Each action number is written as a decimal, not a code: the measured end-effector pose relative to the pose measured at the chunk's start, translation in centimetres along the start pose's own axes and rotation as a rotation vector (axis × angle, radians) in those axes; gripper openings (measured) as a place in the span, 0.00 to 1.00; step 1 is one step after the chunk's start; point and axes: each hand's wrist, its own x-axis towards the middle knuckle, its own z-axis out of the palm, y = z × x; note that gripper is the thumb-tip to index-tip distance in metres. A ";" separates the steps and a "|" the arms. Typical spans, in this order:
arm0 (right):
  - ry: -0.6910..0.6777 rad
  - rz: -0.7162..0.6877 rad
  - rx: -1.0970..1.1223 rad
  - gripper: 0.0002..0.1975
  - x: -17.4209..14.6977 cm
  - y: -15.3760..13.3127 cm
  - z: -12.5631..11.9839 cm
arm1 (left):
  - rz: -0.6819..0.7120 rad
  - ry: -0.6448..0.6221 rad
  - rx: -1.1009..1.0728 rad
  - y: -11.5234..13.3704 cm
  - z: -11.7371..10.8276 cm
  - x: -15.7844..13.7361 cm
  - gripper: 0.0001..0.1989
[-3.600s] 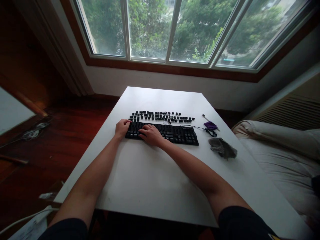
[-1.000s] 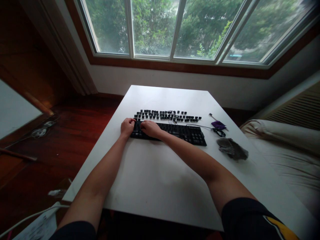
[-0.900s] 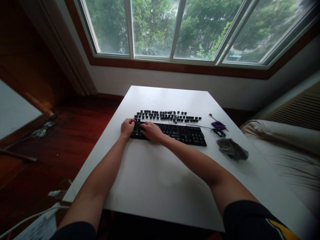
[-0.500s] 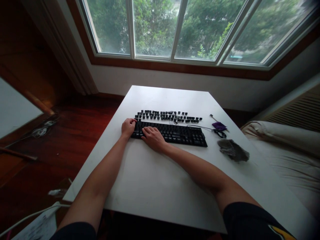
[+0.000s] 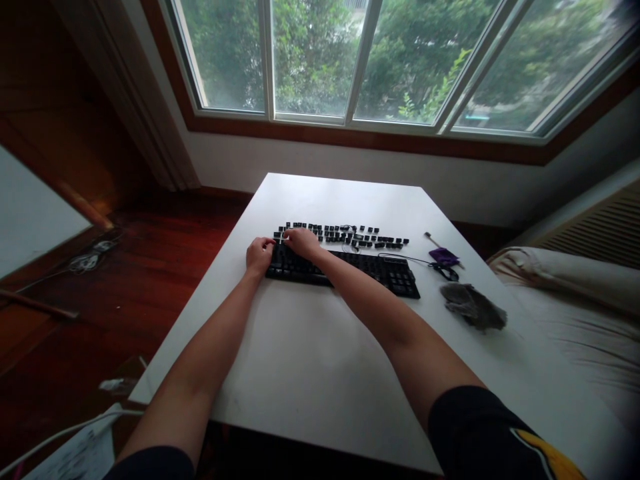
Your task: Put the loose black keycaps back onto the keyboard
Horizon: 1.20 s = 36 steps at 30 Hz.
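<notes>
A black keyboard (image 5: 370, 265) lies across the white table (image 5: 300, 353). My left hand (image 5: 259, 255) is curled at its far left corner, thumb and fingers closed on the edge. Behind the keyboard, loose black keycaps (image 5: 333, 233) are spread in uneven rows. My right hand (image 5: 303, 241) reaches over the keyboard's left part to the left end of these rows, its fingertips pinched together by the keycaps. Whatever the pinch holds is too small to make out. The right forearm hides the middle of the keyboard.
Right of the keyboard lie a coiled black cable (image 5: 445, 271), a purple cloth (image 5: 443, 257), a thin-handled brush (image 5: 435, 241) and a grey rag (image 5: 474, 307). A pale padded seat (image 5: 565, 300) stands along the table's right side. A window (image 5: 325, 60) is beyond the table.
My right hand has lifted off the keys and moved away from me to the loose keycaps, its fingers going from spread to pinched. The left hand stays at the corner.
</notes>
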 end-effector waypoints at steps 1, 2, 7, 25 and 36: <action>-0.005 0.042 -0.001 0.13 0.5 -0.2 0.2 | -0.002 0.000 -0.003 0.0 0.0 0.0 0.11; -0.008 0.085 -0.001 0.13 0.9 -0.4 0.4 | -0.002 -0.002 -0.006 0.0 0.0 0.0 0.11; -0.025 0.243 0.006 0.13 2.4 -1.3 1.5 | 0.026 0.011 -0.012 -0.5 0.3 0.1 0.11; 0.008 0.004 0.398 0.11 -3.0 0.2 1.0 | 0.016 -0.008 0.002 0.1 0.0 0.0 0.11; -0.179 0.060 0.512 0.09 -2.6 -0.3 2.0 | 0.016 -0.006 0.004 -0.5 0.2 0.0 0.11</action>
